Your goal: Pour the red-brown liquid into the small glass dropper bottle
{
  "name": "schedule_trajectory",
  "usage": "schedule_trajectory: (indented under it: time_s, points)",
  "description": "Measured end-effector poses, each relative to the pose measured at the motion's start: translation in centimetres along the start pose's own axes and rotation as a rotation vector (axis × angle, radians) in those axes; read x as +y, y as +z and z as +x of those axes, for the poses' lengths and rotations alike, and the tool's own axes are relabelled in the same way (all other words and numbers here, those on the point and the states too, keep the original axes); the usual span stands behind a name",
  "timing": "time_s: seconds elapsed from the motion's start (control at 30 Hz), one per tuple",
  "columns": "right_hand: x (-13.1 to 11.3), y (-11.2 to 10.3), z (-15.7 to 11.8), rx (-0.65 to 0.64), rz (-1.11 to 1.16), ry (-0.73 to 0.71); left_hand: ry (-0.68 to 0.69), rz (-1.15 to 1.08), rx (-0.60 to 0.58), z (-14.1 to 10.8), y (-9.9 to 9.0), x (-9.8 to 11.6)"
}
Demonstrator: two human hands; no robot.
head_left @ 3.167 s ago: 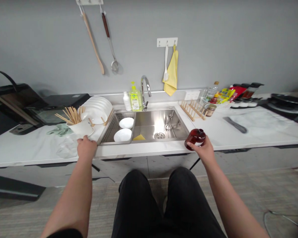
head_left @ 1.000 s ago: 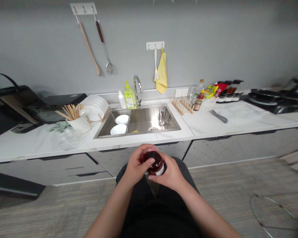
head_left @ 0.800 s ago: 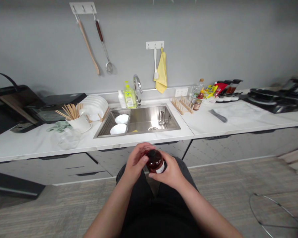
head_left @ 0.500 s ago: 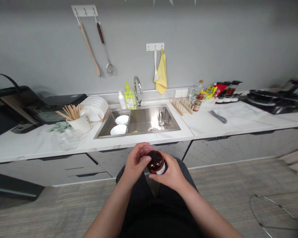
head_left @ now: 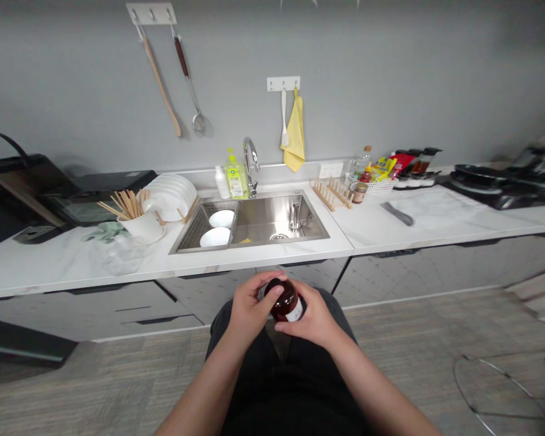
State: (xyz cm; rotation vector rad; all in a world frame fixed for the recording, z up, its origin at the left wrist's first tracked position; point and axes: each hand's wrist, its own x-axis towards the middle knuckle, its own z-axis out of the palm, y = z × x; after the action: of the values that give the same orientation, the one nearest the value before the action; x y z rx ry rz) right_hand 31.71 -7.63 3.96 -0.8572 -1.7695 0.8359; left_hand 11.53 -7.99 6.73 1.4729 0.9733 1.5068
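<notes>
Dark red glass jar (head_left: pixel 286 301) held above my black trousers (head_left: pixel 281 387): left hand (head_left: pixel 253 307) curled over its left side, right hand (head_left: pixel 311 318) wrapped beneath, both gripping to steady it.

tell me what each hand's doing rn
Left hand: closed, holding the red jar.
Right hand: closed, holding the same jar.

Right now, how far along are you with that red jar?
It looks partway. Done: the white plates stand lined up in their rack, and the chopsticks stand in a white cup. In hand: the dark red jar, between my left hand and right hand. Left: the jar isn't set down, and two white bowls sit in the sink's wire rack.
</notes>
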Motion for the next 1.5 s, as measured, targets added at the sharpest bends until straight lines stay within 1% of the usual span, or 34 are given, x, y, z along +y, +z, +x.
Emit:
schedule_trajectory:
  time_s: [0.1, 0.23, 0.3, 0.43, 0.53, 0.63, 0.73, 0.8, 0.87, 0.9, 0.93, 1.03, 1.1, 1.17, 1.23, 1.33, 1.4, 1.5]
  points:
    - [-0.1, 0.2, 0.0, 0.056, -0.067, -0.004, 0.006, 0.062, -0.035, 0.1, -0.2, 0.2]
    - [0.4, 0.0, 0.3, -0.037, 0.037, -0.025, -0.020, 0.012, -0.152, 0.6, -0.9, -0.1]
    - [0.7, 0.0, 0.4, -0.056, 0.090, -0.006, -0.013, -0.004, -0.154, 0.7, -1.2, -0.4]
    - [1.1, 0.6, 0.5, 0.033, 0.039, 0.044, 0.038, 0.066, -0.150, 0.4, -1.5, -1.0]
    - [1.1, 1.1, 0.8, 0.082, -0.032, 0.057, 0.013, 0.179, -0.115, 0.2, -1.6, -1.4]
    - [1.6, 1.7, 1.4, 0.080, -0.066, 0.065, -0.048, 0.217, -0.059, 0.2, -1.7, -1.9]
    - [2.7, 2.3, 2.5, 0.004, -0.081, 0.049, -0.084, 0.186, -0.007, 0.5, -2.5, -2.7]
    - [3.7, 2.4, 3.5, -0.081, -0.108, 0.019, -0.111, 0.187, 0.058, 1.0, -3.7, -3.3]
    - [5.0, 2.0, 4.9, -0.138, -0.146, -0.013, -0.146, 0.186, 0.157, 1.9, -5.9, -3.7]
    - [5.8, 1.5, 5.8, -0.133, -0.170, -0.028, -0.163, 0.197, 0.222, 2.4, -7.4, -3.8]
    - [6.7, 0.9, 6.9, -0.099, -0.196, -0.036, -0.181, 0.224, 0.291, 3.0, -9.0, -3.8]
    - [10.1, -1.4, 10.6, 0.112, -0.345, -0.062, -0.204, 0.456, 0.524, 5.3, -14.7, -3.0]
    - [12.6, -2.8, 13.0, 0.160, -0.487, -0.061, -0.174, 0.646, 0.676, 6.9, -18.6, -2.3]
    - [14.7, -3.6, 15.1, 0.170, -0.586, -0.034, -0.167, 0.843, 0.800, 8.4, -22.4, -1.9]
    - [16.3, -3.9, 16.5, 0.186, -0.642, 0.032, -0.204, 1.020, 0.870, 9.7, -26.0, -1.9]
    - [17.5, -3.6, 17.5, 0.229, -0.684, 0.146, -0.244, 1.170, 0.904, 11.1, -30.4, -2.7]
    - [17.8, -3.4, 17.6, 0.234, -0.700, 0.201, -0.263, 1.216, 0.903, 11.9, -32.4, -3.4]
    - [18.0, -3.5, 17.5, 0.202, -0.711, 0.230, -0.290, 1.248, 0.899, 12.8, -33.9, -4.5]
